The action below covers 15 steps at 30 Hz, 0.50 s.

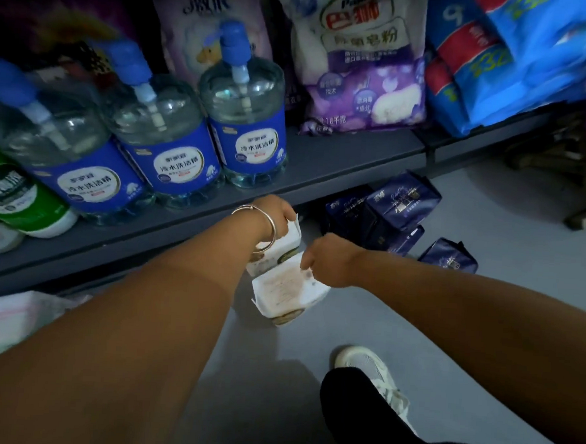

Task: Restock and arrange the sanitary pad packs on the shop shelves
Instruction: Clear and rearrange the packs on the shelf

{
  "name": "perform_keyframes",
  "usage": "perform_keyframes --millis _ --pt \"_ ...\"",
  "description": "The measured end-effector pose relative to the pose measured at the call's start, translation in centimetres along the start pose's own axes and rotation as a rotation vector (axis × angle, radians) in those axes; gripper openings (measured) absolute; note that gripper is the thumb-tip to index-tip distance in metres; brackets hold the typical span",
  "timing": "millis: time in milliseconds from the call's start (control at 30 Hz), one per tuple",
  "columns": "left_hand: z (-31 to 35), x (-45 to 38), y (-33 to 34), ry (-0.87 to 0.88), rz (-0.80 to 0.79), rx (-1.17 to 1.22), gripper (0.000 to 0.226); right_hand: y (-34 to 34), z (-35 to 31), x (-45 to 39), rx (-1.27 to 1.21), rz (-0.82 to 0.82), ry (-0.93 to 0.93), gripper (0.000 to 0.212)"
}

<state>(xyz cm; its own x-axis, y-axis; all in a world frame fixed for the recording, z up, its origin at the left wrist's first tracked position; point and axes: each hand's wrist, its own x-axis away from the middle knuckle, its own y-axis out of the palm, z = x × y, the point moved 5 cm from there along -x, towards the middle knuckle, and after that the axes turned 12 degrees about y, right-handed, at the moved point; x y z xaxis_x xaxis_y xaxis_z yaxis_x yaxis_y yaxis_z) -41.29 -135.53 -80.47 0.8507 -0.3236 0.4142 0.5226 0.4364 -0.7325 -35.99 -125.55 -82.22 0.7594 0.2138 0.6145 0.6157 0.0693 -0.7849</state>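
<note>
Here, each hand's fingers grip a white pad pack: left hand upper pack, right hand lower pack.

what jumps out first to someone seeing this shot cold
Two bare arms reach down at centre, the left hand and the right hand each gripping a white pad pack: the upper pack and the lower pack, low over the grey floor. Behind them, three clear pump bottles with blue labels line the dark shelf. Dark blue packs lie on the floor under the shelf, at right.
</note>
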Motion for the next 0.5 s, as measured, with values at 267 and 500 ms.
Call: perform_keyframes --millis 267,500 --pt "9.1 4.1 -10.2 0.231 0.266 0.035 0.027 -15.2 2.4 5.5 -0.180 0.526 0.093 0.025" --pt "16.7 7.4 -19.9 0.370 0.500 0.094 0.024 -27.8 5.6 11.6 -0.481 0.895 0.146 0.024"
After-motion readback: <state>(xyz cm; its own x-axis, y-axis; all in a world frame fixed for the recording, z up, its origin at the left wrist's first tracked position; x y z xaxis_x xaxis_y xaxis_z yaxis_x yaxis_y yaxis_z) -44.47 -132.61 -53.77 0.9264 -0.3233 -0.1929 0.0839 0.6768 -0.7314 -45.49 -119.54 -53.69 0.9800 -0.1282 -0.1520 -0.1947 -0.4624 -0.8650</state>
